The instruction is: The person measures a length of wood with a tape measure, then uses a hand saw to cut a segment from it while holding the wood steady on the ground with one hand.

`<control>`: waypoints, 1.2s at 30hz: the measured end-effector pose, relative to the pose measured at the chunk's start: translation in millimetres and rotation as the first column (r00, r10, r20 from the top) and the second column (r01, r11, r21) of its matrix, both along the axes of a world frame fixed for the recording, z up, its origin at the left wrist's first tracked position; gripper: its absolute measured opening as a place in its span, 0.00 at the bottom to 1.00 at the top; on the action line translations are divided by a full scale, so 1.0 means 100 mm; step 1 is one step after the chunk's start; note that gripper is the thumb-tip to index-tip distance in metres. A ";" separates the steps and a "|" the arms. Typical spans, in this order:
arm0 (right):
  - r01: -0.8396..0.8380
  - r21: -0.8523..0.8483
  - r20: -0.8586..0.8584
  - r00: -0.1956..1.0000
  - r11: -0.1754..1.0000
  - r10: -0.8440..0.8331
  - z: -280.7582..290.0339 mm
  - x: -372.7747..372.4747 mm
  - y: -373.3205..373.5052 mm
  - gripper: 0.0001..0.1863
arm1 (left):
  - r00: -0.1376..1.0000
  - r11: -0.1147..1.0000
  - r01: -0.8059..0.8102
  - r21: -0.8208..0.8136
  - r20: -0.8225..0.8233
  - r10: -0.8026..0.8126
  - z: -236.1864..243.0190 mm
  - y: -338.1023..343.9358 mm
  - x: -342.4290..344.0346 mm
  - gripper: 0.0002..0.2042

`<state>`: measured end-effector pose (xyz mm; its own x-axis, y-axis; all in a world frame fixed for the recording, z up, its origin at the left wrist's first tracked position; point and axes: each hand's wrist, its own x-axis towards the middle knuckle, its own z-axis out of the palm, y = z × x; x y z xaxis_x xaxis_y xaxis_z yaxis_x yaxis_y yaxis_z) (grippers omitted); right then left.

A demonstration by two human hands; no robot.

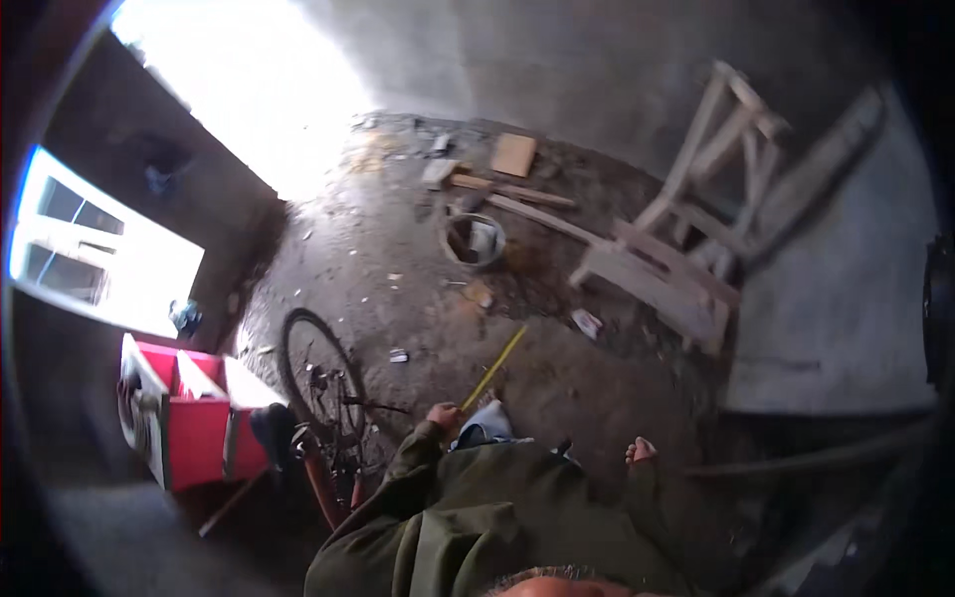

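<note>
My left hand is closed on one end of a thin yellow strip that looks like a tape measure. The strip runs straight out from the fingers, away and to the right, over the dirt floor. My right hand is held apart on the right, fingers curled into a fist; anything inside it is too small to make out. Dark green sleeves cover both arms. Between the hands, a light blue trouser leg shows below the jacket.
A bicycle stands close on my left, beside a red and white box-like unit. Ahead are a bucket, wooden planks and a square board. A wooden trestle frame leans by the right wall.
</note>
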<state>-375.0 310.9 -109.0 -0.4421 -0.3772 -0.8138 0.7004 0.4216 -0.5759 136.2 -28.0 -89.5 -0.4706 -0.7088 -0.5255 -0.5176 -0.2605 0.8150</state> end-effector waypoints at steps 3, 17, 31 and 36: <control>-0.161 0.092 -0.001 0.987 0.983 0.161 0.22 0.51 -1.27 0.15 | 0.994 0.995 -0.104 -0.010 -0.034 0.104 0.35 -0.12 0.39 0.11; -0.453 0.250 0.344 0.868 0.856 0.358 -0.07 0.49 -5.06 0.08 | 0.860 0.861 -0.509 -0.015 0.028 0.509 1.24 -2.98 1.29 0.14; -0.821 -0.032 -0.471 0.516 0.571 0.716 0.81 3.66 -11.58 0.09 | 0.755 0.852 -0.190 -0.487 0.482 0.444 0.29 -4.42 3.44 0.07; -0.769 0.028 -0.379 0.583 0.639 0.719 0.31 3.84 -12.23 0.08 | 0.588 0.632 -0.768 -0.103 0.279 0.760 0.20 -6.63 4.18 0.11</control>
<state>9.3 -912.0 -77.7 -0.1814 -0.7821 -0.5962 -0.0667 0.6146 -0.7860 553.9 -691.4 -69.8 0.4013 -0.7247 -0.5602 -0.3110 -0.6831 0.6608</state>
